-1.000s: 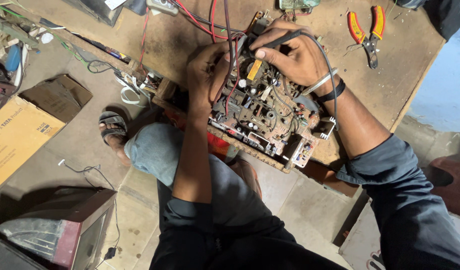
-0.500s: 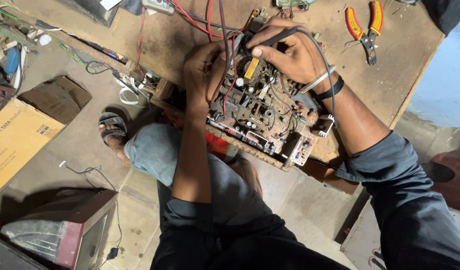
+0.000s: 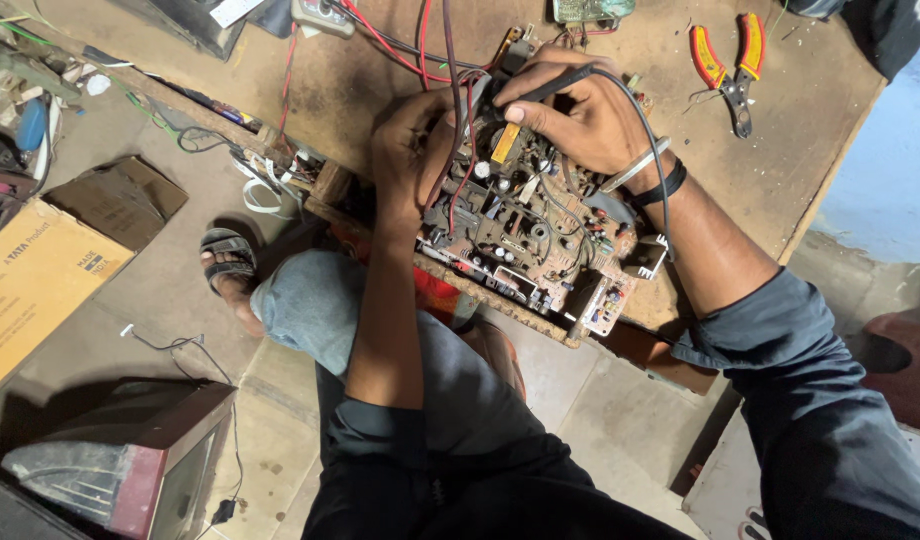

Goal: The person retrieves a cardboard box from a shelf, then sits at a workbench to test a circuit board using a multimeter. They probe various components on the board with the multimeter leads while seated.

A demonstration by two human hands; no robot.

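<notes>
From my remote seat I look down on a scuffed brown wooden workbench (image 3: 380, 70), its edge running diagonally above a dusty grey concrete floor (image 3: 160, 290). A flat tan cardboard box (image 3: 30, 290) lies at far left, a folded brown carton (image 3: 120, 200) just beside it. An old red-cased television set (image 3: 130, 460) sits low left. Red-and-yellow-handled pliers (image 3: 725, 60) rest on the bench, upper right. Daylight pales the floor at right.

Worn wooden tabletop (image 3: 380, 90). On it: dusty circuit board (image 3: 535, 235) overhanging the near edge, red-and-yellow pliers (image 3: 728, 60) far right, red leads (image 3: 400, 45) across the top, small green board (image 3: 592, 9) at the far edge.
</notes>
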